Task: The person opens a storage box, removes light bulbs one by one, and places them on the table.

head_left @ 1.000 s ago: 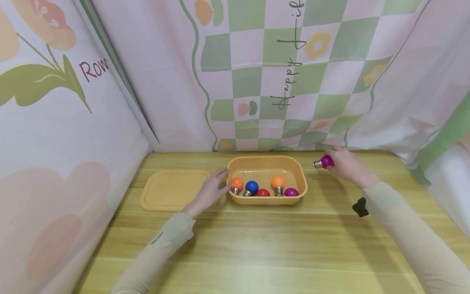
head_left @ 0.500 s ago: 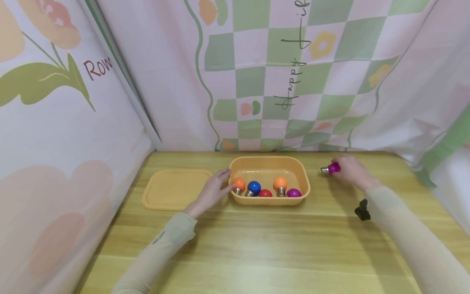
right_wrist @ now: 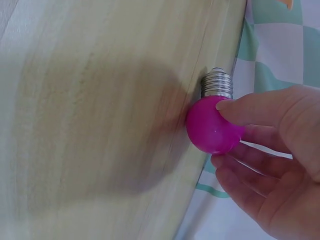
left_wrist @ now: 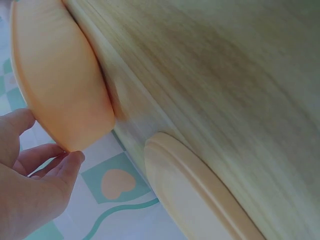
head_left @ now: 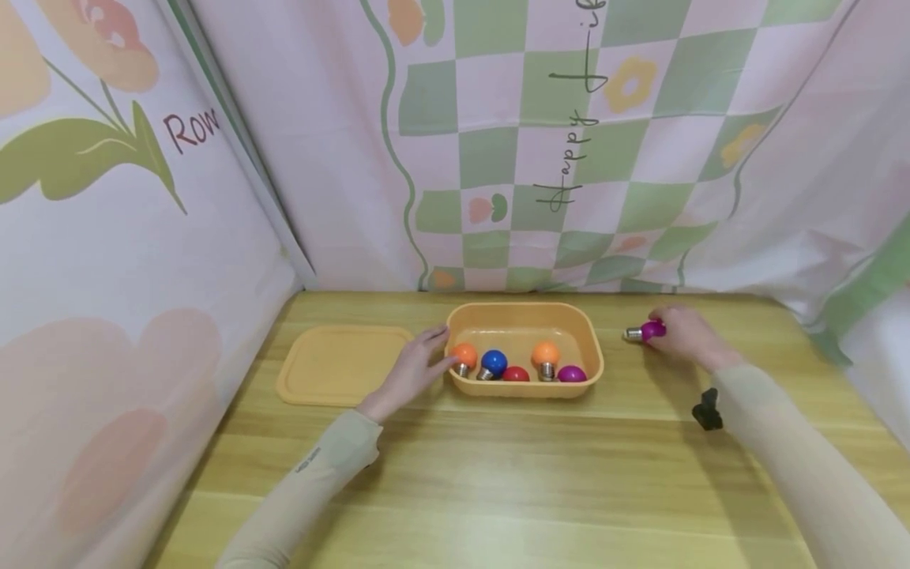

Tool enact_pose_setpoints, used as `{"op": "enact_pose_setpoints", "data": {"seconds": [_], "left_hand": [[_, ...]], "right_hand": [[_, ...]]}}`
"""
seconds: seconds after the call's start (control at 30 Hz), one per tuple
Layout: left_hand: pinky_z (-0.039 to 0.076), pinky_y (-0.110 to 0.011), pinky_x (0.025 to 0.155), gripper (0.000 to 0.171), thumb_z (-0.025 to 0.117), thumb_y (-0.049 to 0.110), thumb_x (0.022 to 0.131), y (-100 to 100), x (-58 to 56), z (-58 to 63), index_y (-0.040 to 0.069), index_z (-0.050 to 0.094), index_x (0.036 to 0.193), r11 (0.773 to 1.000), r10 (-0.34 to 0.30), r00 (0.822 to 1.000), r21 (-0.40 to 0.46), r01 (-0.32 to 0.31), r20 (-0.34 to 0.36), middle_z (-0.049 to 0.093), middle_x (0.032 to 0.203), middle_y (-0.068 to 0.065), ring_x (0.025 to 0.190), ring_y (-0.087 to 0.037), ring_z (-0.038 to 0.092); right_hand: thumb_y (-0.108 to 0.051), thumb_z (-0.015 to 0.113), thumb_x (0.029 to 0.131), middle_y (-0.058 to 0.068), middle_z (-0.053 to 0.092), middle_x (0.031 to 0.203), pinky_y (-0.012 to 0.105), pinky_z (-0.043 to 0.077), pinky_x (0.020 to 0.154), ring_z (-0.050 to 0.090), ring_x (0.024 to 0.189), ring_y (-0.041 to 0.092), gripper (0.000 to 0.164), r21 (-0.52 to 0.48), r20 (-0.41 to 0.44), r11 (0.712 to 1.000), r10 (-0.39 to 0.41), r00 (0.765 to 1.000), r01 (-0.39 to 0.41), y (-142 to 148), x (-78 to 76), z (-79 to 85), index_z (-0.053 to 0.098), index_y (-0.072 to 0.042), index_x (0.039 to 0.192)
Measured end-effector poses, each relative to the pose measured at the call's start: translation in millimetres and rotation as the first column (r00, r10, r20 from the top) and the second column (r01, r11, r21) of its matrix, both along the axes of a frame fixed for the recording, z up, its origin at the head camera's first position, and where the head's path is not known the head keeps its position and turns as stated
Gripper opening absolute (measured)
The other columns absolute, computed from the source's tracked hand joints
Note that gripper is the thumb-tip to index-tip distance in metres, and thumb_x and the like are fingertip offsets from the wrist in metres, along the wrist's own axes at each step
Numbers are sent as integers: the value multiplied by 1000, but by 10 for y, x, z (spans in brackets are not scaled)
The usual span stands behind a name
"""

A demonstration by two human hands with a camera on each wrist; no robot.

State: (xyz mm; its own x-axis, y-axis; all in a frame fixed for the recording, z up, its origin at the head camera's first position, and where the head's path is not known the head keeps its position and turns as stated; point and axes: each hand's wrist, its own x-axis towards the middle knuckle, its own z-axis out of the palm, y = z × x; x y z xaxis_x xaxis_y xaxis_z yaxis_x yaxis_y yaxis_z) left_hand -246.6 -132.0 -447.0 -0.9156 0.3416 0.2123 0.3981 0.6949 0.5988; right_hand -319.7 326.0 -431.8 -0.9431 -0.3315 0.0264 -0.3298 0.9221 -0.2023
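In the head view my right hand (head_left: 687, 336) pinches a magenta light bulb (head_left: 652, 329) by its round globe, with the metal screw base pointing left. In the right wrist view the thumb lies on one side of the bulb (right_wrist: 212, 125) and the fingers on the other, close over the table. My left hand (head_left: 408, 375) holds the left end of a yellow plastic box (head_left: 522, 389), thumb and fingertips at its rim. Inside the box, along the near wall, lie two orange bulbs (head_left: 546, 353), a blue bulb (head_left: 494, 363), a red bulb (head_left: 516, 374) and a purple bulb (head_left: 572, 374).
A flat yellow lid (head_left: 341, 365) lies on the wooden table (head_left: 498, 474) left of the box, partly behind the left hand. A patterned curtain (head_left: 490, 158) hangs along the back edge. A small black piece (head_left: 708, 409) shows at the right sleeve.
My right hand has moved slightly right and nearer with the magenta bulb, lowering it toward the table. The left hand stays at the box. The head view has shifted a little.
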Motion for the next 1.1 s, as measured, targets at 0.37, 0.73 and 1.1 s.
{"op": "enact_pose_setpoints", "data": {"seconds": [0.37,0.73,1.1], "left_hand": [[37,-49,119,57,68,23,95,-4,-19,-6,-6,49,140,1000,-1,1000,0,1,-16,46,150,-24,140,-39,45],[36,-49,119,59,67,25,95,-3,-14,-5,-7,48,140,1000,-2,1000,1,2,-10,45,150,-25,140,-40,45],[37,-49,119,58,66,25,96,0,-8,-9,-7,48,140,1000,-2,1000,-9,2,-4,46,150,-25,140,-39,45]], "right_hand": [[-10,67,85,36,65,105,66,50,90,62,97,51,39,-13,18,1000,-1,1000,1,11,-15,24,58,15,113],[-11,68,85,34,66,103,65,50,88,62,95,50,36,-11,1,1000,10,1000,-10,21,-17,48,59,13,111],[-10,68,85,35,65,104,67,49,90,61,97,52,36,-13,-11,1000,9,1000,-9,7,-6,59,59,13,111]]}}
